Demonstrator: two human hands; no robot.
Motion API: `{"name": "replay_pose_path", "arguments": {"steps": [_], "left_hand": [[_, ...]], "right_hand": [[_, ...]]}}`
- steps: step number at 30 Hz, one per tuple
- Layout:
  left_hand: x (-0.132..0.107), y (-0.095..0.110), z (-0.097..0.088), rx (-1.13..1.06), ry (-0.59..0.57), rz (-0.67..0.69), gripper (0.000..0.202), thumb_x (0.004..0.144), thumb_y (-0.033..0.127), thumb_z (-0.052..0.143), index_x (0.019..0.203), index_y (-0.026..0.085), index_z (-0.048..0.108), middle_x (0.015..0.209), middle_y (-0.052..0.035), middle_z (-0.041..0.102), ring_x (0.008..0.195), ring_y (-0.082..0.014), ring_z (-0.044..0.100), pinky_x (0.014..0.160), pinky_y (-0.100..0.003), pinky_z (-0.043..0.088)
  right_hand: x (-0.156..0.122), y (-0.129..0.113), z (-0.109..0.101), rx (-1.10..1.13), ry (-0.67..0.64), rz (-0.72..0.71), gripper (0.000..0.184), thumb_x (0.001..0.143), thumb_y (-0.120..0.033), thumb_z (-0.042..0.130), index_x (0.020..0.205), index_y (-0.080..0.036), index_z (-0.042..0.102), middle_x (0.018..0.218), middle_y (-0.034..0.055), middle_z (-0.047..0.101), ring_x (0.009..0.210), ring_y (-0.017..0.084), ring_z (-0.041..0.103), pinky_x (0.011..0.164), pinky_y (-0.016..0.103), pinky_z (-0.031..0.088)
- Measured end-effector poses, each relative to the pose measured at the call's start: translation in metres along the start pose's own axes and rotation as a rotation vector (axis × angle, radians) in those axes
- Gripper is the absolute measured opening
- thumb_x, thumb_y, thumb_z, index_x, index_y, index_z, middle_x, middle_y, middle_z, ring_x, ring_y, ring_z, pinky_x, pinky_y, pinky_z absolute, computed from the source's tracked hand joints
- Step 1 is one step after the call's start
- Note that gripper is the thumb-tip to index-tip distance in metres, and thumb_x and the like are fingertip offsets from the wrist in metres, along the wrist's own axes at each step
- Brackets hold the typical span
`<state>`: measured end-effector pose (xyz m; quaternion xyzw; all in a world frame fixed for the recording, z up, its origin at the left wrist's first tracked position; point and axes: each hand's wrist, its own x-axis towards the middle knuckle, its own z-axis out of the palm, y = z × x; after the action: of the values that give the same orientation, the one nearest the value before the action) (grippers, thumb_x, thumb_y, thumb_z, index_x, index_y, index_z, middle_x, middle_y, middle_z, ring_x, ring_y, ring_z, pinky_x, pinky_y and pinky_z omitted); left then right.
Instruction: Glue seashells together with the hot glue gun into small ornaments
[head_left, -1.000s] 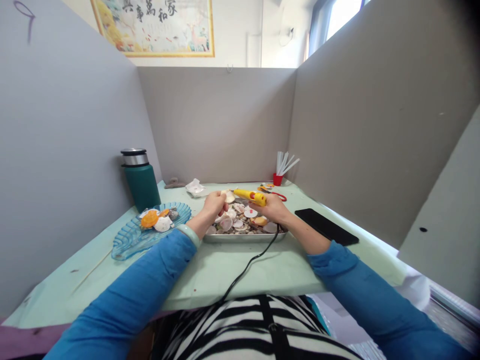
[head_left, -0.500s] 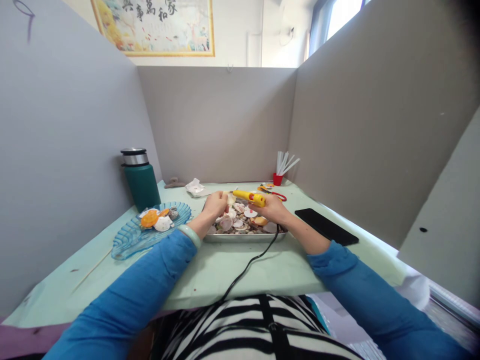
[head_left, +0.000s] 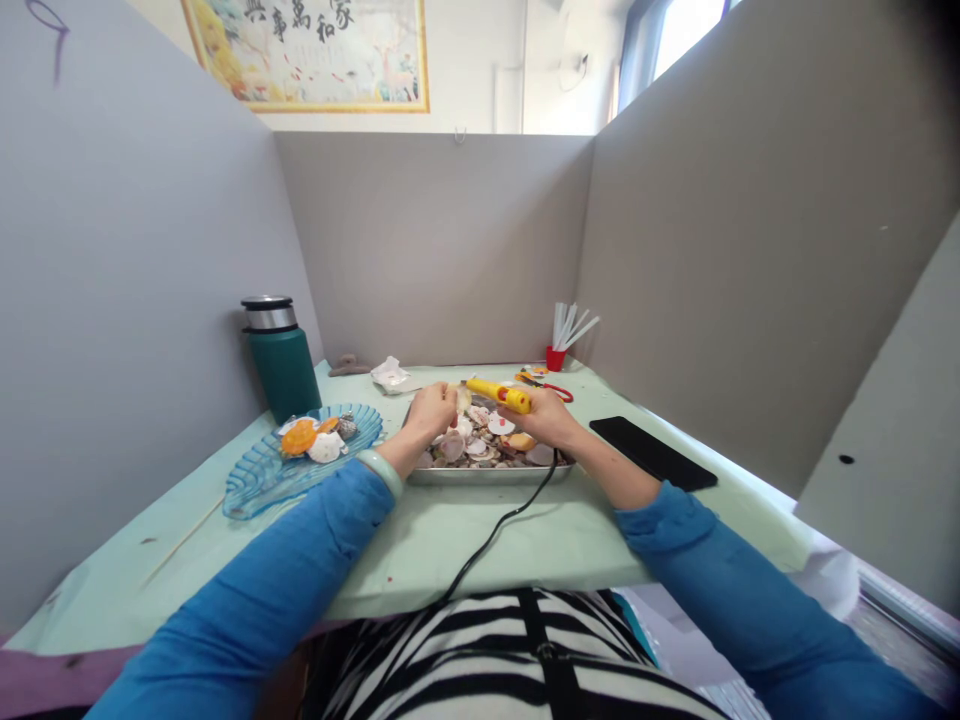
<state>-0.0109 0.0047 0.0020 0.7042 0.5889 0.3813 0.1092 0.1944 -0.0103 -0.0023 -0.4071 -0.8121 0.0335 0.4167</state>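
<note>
My right hand (head_left: 546, 416) is closed around a yellow hot glue gun (head_left: 496, 394), its nozzle pointing left. From its handle a black cord (head_left: 501, 525) runs down over the table edge toward my lap. My left hand (head_left: 435, 409) is closed in a pinch just left of the nozzle, with a pale shell (head_left: 462, 398) at its fingertips, partly hidden by the fingers. Both hands are above a metal tray (head_left: 487, 477) heaped with shells (head_left: 477, 445) of white, brown and pinkish colours.
A blue glass plate (head_left: 259, 490) with orange and white shells is at left, by a green bottle (head_left: 283, 365). On the right lie a black phone-like slab (head_left: 651, 452) and red-handled scissors (head_left: 556, 392). Behind them, glue sticks (head_left: 570, 328) stand in a red cup (head_left: 555, 359). Grey partitions enclose the table.
The glue gun's nozzle has shifted very slightly left, closer to the fingers of my left hand. Otherwise both hands hold nearly the same position.
</note>
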Motion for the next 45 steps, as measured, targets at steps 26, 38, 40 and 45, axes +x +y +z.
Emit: {"name": "replay_pose_path", "arguments": {"steps": [26, 38, 40, 45], "left_hand": [[0.0015, -0.0012, 0.001, 0.006, 0.018, -0.017, 0.022, 0.08, 0.025, 0.039, 0.064, 0.017, 0.052, 0.048, -0.0002, 0.055, 0.042, -0.01, 0.044, 0.05, -0.02, 0.031], [-0.0017, 0.0039, -0.0014, 0.06, 0.013, -0.004, 0.024, 0.082, 0.026, 0.036, 0.069, 0.016, 0.054, 0.052, -0.0017, 0.059, 0.04, -0.0097, 0.046, 0.047, -0.021, 0.031], [-0.003, 0.0058, -0.0024, 0.056, 0.006, -0.013, 0.025, 0.083, 0.027, 0.035, 0.072, 0.015, 0.054, 0.052, -0.0016, 0.059, 0.04, -0.01, 0.047, 0.046, -0.021, 0.031], [-0.0033, 0.0061, -0.0034, 0.059, 0.015, -0.023, 0.024, 0.083, 0.027, 0.035, 0.074, 0.015, 0.054, 0.052, -0.001, 0.059, 0.039, -0.0095, 0.047, 0.045, -0.02, 0.031]], "right_hand": [[-0.0012, 0.0001, 0.0003, -0.021, -0.008, 0.002, 0.022, 0.072, -0.037, 0.053, 0.071, -0.016, 0.059, 0.062, -0.0016, 0.054, 0.059, 0.01, 0.047, 0.054, 0.019, 0.032], [-0.0009, 0.0008, 0.0001, -0.037, -0.006, -0.008, 0.021, 0.072, -0.037, 0.054, 0.071, -0.016, 0.06, 0.061, -0.0019, 0.054, 0.058, 0.01, 0.047, 0.054, 0.02, 0.03], [-0.0012, 0.0008, -0.0002, -0.036, -0.019, -0.021, 0.021, 0.071, -0.037, 0.055, 0.071, -0.017, 0.06, 0.062, -0.0019, 0.054, 0.059, 0.01, 0.047, 0.054, 0.02, 0.03], [-0.0008, -0.0004, -0.0009, -0.049, -0.01, -0.01, 0.02, 0.072, -0.036, 0.054, 0.07, -0.017, 0.059, 0.061, -0.0018, 0.054, 0.057, 0.01, 0.046, 0.053, 0.019, 0.029]]}}
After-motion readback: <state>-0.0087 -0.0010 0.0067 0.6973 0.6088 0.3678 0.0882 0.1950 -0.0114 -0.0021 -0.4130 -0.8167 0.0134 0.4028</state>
